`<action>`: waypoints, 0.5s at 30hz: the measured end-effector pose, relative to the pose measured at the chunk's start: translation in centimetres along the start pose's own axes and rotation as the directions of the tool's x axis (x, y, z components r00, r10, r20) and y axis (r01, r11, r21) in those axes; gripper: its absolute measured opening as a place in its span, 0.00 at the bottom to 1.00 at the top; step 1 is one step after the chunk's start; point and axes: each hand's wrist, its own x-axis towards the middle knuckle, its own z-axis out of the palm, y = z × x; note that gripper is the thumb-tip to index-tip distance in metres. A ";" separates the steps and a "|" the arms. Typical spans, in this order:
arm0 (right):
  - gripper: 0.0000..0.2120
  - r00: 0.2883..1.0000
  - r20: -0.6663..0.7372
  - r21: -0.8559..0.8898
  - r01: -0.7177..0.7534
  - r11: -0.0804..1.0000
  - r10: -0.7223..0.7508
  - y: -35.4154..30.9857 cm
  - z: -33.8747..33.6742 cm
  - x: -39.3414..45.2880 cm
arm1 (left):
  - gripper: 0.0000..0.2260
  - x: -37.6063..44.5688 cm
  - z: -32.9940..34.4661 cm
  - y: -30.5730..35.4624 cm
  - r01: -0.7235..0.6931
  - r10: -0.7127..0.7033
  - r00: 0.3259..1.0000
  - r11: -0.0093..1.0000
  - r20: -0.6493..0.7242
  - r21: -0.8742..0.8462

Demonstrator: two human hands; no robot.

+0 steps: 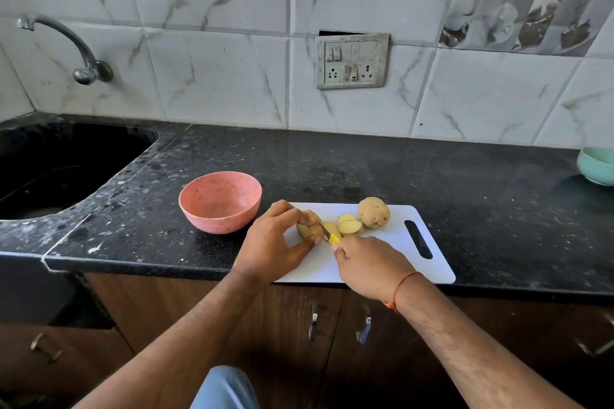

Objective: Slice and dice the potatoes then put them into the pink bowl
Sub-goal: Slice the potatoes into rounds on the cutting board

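Black counter (365, 169): pink bowl (220, 201), cutting board (392, 242), green bowl (598, 164).

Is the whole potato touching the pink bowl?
Apart. The head view shows the whole potato on the cutting board, with dark counter plainly between it and the pink bowl.

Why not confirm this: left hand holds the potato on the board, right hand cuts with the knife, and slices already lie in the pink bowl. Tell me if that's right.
Not quite. In the head view the pink bowl holds no slices; they lie on the board beside the knife. The rest stands: left hand holds the potato, right hand cuts.
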 end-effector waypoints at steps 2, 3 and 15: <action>0.18 1.000 0.017 -0.014 0.000 1.000 0.000 0.1 -0.4 -0.1 | 0.13 0.0 0.0 0.0 -0.001 0.001 1.000 1.000 -0.006 -0.008; 0.18 1.000 0.022 -0.022 -0.002 1.000 0.003 -0.1 -0.7 0.3 | 0.12 0.0 0.0 0.0 0.002 -0.002 1.000 1.000 -0.010 -0.014; 0.16 0.999 0.037 -0.029 -0.008 1.000 0.009 -0.3 -0.6 -0.1 | 0.12 -0.1 0.1 0.0 0.005 -0.006 0.999 0.999 -0.036 -0.034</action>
